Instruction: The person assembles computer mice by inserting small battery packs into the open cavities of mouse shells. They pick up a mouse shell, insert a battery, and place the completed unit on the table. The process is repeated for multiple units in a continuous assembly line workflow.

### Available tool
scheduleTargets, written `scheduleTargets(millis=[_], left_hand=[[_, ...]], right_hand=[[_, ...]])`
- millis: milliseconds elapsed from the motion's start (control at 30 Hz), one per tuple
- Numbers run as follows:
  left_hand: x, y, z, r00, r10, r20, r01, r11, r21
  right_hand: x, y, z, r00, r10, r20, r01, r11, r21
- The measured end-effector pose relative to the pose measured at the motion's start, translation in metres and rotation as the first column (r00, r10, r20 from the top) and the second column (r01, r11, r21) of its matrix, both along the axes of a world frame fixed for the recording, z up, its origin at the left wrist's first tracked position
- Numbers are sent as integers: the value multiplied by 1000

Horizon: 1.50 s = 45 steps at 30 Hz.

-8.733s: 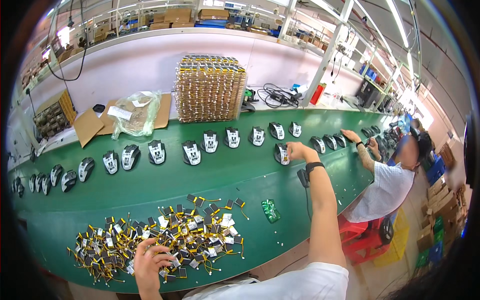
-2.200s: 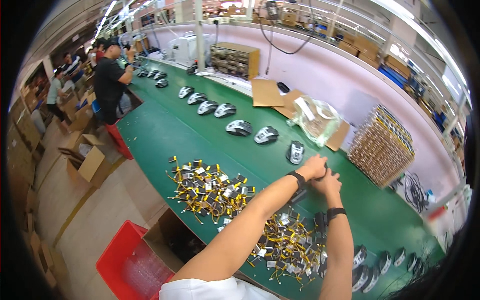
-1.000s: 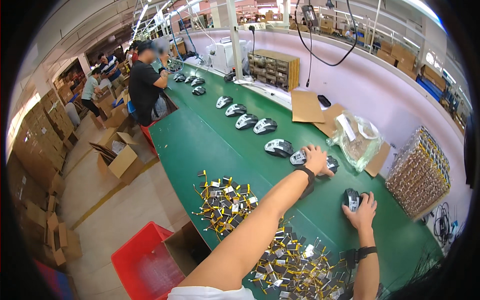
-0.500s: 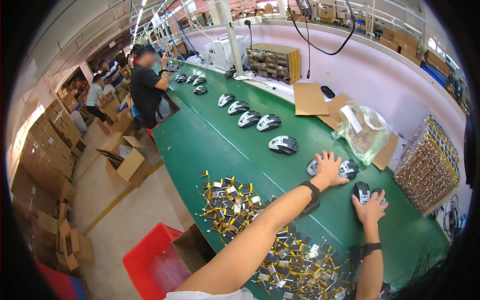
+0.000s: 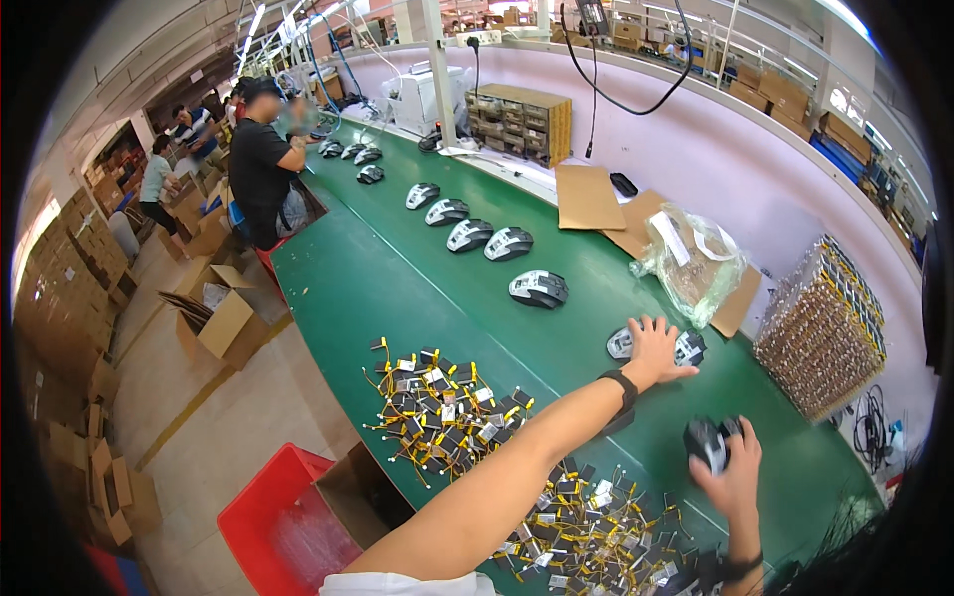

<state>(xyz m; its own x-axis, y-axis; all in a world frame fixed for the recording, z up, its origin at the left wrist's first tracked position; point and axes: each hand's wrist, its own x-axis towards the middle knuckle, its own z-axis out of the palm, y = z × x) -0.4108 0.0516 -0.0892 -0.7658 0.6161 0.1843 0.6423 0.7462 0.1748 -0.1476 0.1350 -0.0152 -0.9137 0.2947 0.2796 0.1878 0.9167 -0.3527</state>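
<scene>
My left hand (image 5: 656, 355) reaches across the green table with fingers spread. It lies over a pair of black-and-grey computer mice, one mouse (image 5: 620, 344) showing by the fingers and another mouse (image 5: 690, 348) at the thumb side. Closer to me, my right hand (image 5: 733, 475) is curled around a computer mouse (image 5: 704, 443), slightly blurred. A dark shape beside that mouse, under the fingertips, may be a second one. Between my arms lies a heap of small battery packs (image 5: 596, 521) with yellow tape and thin wires; a second battery heap (image 5: 442, 402) is left of my left forearm.
More mice (image 5: 539, 289) line the table toward a person in black (image 5: 260, 169) at the far left. Cardboard sheets (image 5: 590, 197), a clear plastic bag (image 5: 693, 263) and a tall stack of circuit boards (image 5: 823, 333) stand along the wall. A red bin (image 5: 260, 512) is below the table's left edge.
My right hand has drawn toward me, bringing the mouse along. The left hand stays over its two mice. The whole view has shifted slightly.
</scene>
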Motion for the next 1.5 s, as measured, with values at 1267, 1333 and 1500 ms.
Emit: scheduleTargets(millis=[1267,1333,1500], left_hand=[[102,-110,108,536,-714,449,321,665,675],[119,-143,136,468,-683,560,266,714,648],[100,-205,125,873,-418,251,291,860,420]], right_hand=[[252,-18,31,787,-613,62,599,785,157],[212,-11,57,920,-382,92,369,920,136],[52,29,64,959,-74,274,101,991,-84]])
